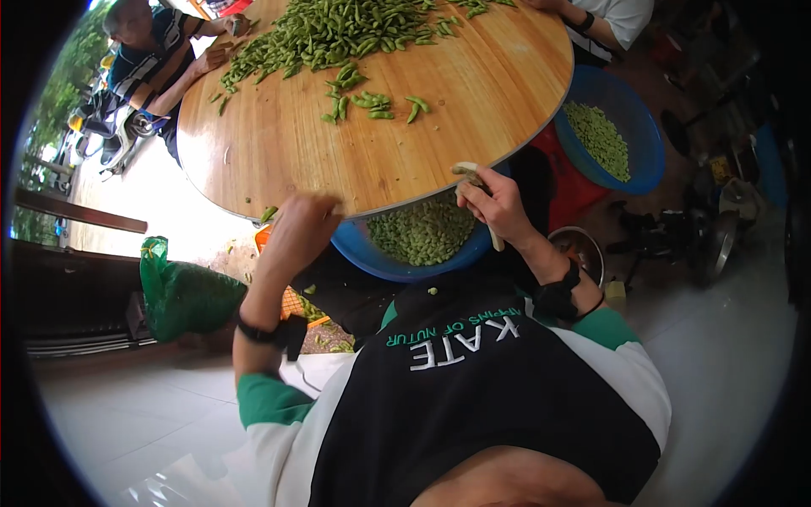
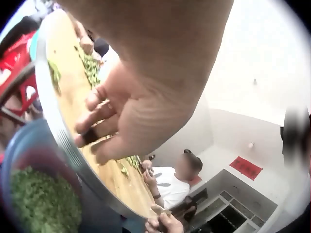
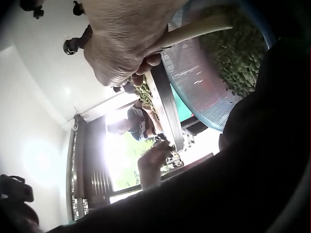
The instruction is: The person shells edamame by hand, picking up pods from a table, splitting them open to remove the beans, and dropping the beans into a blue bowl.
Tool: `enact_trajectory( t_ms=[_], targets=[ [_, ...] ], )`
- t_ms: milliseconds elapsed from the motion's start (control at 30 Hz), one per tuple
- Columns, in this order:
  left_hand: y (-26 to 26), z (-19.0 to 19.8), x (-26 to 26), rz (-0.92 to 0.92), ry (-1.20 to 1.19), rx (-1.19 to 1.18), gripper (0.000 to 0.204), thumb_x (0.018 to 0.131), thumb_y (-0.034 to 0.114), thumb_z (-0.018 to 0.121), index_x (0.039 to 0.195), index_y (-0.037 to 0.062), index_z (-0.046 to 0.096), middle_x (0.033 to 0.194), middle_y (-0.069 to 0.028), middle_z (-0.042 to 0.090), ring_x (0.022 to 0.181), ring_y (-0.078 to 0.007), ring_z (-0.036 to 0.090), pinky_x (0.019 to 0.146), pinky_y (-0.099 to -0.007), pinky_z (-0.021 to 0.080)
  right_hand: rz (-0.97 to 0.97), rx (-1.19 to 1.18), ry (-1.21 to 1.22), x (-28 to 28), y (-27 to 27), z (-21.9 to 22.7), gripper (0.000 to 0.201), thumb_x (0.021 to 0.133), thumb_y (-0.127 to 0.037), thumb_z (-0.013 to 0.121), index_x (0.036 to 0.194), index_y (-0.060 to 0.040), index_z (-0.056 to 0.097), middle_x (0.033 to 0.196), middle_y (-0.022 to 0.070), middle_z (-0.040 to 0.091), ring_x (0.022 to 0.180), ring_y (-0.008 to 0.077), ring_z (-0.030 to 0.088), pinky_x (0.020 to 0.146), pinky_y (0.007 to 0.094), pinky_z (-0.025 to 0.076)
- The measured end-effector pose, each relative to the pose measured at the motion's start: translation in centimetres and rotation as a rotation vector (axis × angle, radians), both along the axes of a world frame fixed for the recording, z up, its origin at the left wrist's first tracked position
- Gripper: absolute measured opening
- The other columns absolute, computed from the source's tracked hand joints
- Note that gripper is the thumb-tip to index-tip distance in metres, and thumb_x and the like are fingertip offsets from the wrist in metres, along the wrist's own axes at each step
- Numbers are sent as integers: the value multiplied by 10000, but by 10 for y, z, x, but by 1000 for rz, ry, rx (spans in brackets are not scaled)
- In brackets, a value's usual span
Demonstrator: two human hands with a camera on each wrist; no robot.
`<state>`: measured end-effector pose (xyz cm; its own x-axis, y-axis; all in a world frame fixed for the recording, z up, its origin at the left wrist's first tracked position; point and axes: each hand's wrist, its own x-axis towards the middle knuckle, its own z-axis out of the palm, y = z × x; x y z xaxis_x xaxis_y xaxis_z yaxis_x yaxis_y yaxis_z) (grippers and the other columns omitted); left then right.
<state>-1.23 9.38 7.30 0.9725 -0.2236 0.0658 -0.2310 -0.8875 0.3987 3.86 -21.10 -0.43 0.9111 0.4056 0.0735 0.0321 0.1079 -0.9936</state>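
Note:
My left hand point(image 1: 306, 230), blurred in the head view, is over the table's near edge. In the left wrist view its fingers point(image 2: 99, 127) are loosely bent with nothing seen between them, and one has a dark band. A green soybean pod point(image 1: 269, 214) is beside that hand at the table rim. My right hand point(image 1: 500, 205) grips a slim pale stick-like piece point(image 3: 199, 30), whose one end sticks out past the palm; I cannot tell what it is. Below both hands, a blue mesh basket point(image 1: 355, 252) holds shelled green beans point(image 1: 422, 232).
A heap of soybean pods point(image 1: 338, 34) covers the far part of the round wooden table point(image 1: 321, 160), with several loose pods nearer. Another blue basket point(image 1: 650, 152) of beans stands right. A green bag point(image 1: 190, 291) hangs left. Two people point(image 1: 144, 63) sit across the table.

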Motion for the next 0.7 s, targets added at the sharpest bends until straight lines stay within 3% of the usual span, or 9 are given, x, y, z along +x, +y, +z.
enact_trajectory(
  t_ms=[100, 233, 333, 400, 500, 567, 600, 667, 700],
  targets=[
    [-41, -14, 68, -8, -127, -247, 184, 812, 180, 608, 819, 1, 649, 758, -217, 607, 778, -391, 606, 699, -473, 471, -4, -54, -13, 0, 11, 11, 299, 936, -130, 545, 1192, 23, 546, 730, 15, 590, 515, 13, 427, 450, 170, 333],
    [-78, -72, 152, 97, -361, -120, 237, 784, 228, 661, 859, 3, 663, 834, -215, 634, 803, -366, 626, 711, -447, 483, 14, -37, -4, 7, 13, 19, 291, 937, -150, 550, 1175, 18, 550, 736, 13, 584, 521, 11, 429, 446, 164, 330],
    [-93, -75, 162, 241, -259, -115, 242, 768, 244, 653, 857, 20, 634, 920, -204, 623, 901, -370, 605, 787, -430, 473, 19, -16, 27, 8, 12, 17, 303, 946, -165, 540, 1184, 22, 536, 756, 15, 580, 523, 8, 426, 440, 160, 333],
    [-92, -74, 161, 251, -240, -139, 246, 740, 219, 662, 856, 5, 628, 873, -206, 627, 880, -386, 605, 776, -426, 479, 65, 36, 86, 8, 11, 16, 330, 962, -194, 510, 1212, 22, 509, 773, 30, 576, 538, 20, 436, 438, 165, 341],
    [-81, -69, 154, 202, -202, -227, 212, 727, 160, 674, 830, -14, 609, 792, -169, 632, 779, -327, 633, 686, -394, 499, 60, 140, 210, 18, 14, 15, 356, 977, -213, 475, 1247, 19, 472, 795, 51, 574, 555, 37, 449, 436, 171, 352],
    [-75, -61, 128, 105, 63, -702, 129, 744, 78, 675, 806, -2, 595, 737, -107, 629, 666, -205, 619, 550, -323, 481, 53, 167, 233, 21, 20, 18, 359, 980, -211, 468, 1256, 18, 463, 800, 57, 574, 559, 45, 456, 435, 173, 355],
    [-74, -53, 115, 101, 59, -698, 129, 744, 78, 675, 806, -2, 595, 737, -107, 629, 666, -205, 619, 550, -323, 481, 43, 190, 260, 23, 24, 20, 362, 982, -209, 460, 1265, 17, 453, 806, 63, 575, 564, 52, 463, 433, 175, 359],
    [-77, -40, 88, 104, 369, -1321, 82, 801, 9, 641, 869, 26, 599, 783, -51, 631, 656, -110, 576, 525, -239, 432, 73, 200, 254, 23, 30, 20, 361, 982, -204, 460, 1270, 13, 451, 805, 61, 575, 559, 53, 464, 432, 174, 361],
    [-78, -41, 79, 104, 371, -1323, 82, 801, 9, 641, 869, 26, 599, 783, -51, 631, 656, -110, 576, 525, -239, 432, 108, 204, 251, 23, 32, 20, 360, 982, -200, 461, 1275, 9, 449, 804, 59, 576, 555, 53, 465, 431, 174, 363]
  ],
)
